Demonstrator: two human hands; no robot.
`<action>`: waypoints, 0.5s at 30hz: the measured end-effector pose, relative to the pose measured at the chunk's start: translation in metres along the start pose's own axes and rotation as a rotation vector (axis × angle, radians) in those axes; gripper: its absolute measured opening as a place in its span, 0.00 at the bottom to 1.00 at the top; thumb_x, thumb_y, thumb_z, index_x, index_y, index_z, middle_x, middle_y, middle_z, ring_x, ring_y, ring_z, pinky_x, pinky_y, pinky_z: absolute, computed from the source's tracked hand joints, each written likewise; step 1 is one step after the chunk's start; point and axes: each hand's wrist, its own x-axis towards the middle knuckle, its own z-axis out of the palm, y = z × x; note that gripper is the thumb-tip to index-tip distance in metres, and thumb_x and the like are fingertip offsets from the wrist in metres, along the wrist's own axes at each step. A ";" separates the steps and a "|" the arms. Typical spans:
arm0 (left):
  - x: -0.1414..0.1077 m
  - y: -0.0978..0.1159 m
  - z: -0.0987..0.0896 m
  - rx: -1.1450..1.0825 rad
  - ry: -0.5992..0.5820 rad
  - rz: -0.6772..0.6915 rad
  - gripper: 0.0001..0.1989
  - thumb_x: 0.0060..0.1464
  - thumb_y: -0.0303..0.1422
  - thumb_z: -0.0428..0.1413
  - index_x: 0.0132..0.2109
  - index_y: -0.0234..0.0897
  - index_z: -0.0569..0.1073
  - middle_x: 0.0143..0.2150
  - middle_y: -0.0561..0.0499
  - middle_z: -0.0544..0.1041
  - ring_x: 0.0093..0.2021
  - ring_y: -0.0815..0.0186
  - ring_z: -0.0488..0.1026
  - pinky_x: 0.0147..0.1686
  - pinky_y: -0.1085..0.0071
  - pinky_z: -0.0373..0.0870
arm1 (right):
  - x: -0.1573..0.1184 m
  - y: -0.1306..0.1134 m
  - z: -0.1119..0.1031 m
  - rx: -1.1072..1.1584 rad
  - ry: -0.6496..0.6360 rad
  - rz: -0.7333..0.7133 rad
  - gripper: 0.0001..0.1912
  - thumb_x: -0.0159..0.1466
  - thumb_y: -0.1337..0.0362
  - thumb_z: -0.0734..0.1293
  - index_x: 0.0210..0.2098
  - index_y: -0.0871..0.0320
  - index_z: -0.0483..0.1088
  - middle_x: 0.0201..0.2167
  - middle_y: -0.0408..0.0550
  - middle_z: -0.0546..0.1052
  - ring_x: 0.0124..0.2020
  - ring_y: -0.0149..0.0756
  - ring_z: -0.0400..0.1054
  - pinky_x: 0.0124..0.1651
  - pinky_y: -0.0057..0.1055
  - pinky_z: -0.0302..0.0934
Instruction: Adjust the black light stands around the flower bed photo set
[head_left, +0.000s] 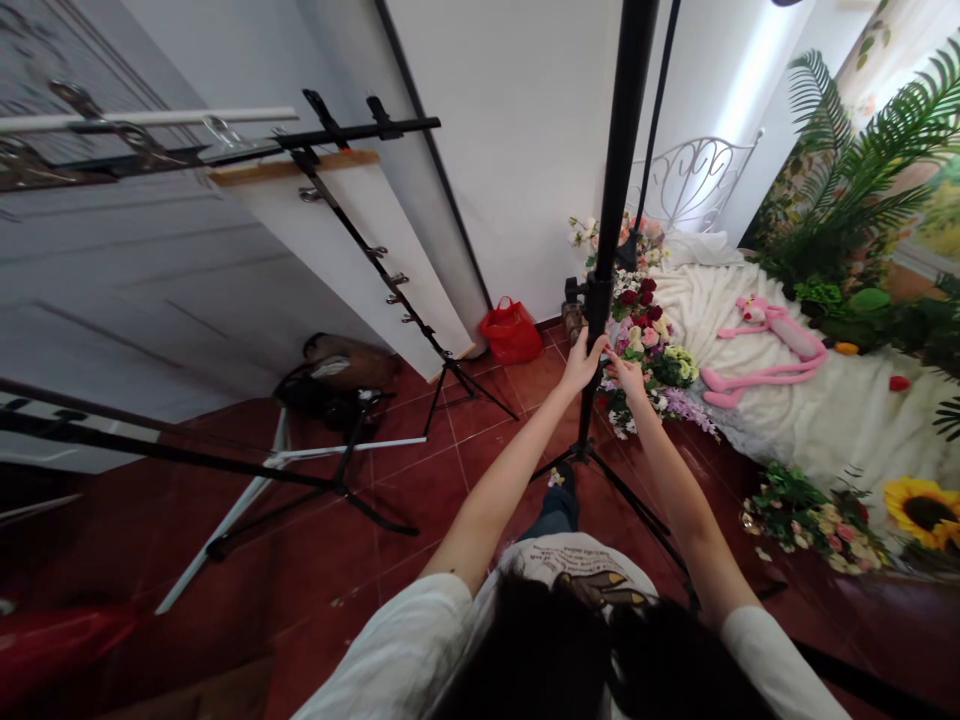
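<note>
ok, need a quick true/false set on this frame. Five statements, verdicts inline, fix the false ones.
1. The left hand is on the upright black pole. True.
2. The red carrier bag sits on the red floor tiles. True.
3. The right hand is down by the red carrier bag. False: it is up at the black pole, close to the left hand.
4. The Pink Panther plush lies on the floor tiles. False: it lies on the white furry blanket.
5. The sunflower has yellow petals and a dark centre. True.
</note>
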 end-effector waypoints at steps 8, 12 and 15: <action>-0.025 -0.035 0.017 0.033 0.209 -0.058 0.29 0.59 0.61 0.45 0.42 0.39 0.69 0.31 0.51 0.72 0.33 0.66 0.72 0.39 0.68 0.71 | 0.011 -0.006 -0.003 -0.351 -0.066 -0.031 0.22 0.64 0.47 0.66 0.29 0.60 0.73 0.24 0.49 0.77 0.31 0.36 0.75 0.37 0.27 0.67; -0.023 -0.033 0.016 0.036 0.207 -0.047 0.29 0.59 0.61 0.45 0.38 0.39 0.68 0.30 0.51 0.71 0.33 0.66 0.71 0.40 0.68 0.71 | 0.006 -0.010 -0.002 -0.394 -0.091 -0.078 0.22 0.67 0.49 0.63 0.26 0.60 0.70 0.20 0.48 0.73 0.30 0.37 0.73 0.34 0.27 0.65; -0.024 -0.036 0.014 0.028 0.194 -0.076 0.29 0.58 0.62 0.46 0.35 0.39 0.68 0.31 0.51 0.72 0.34 0.66 0.72 0.41 0.68 0.71 | 0.000 -0.014 -0.001 -0.420 -0.117 -0.145 0.19 0.67 0.50 0.62 0.30 0.59 0.70 0.24 0.48 0.74 0.33 0.38 0.72 0.34 0.29 0.65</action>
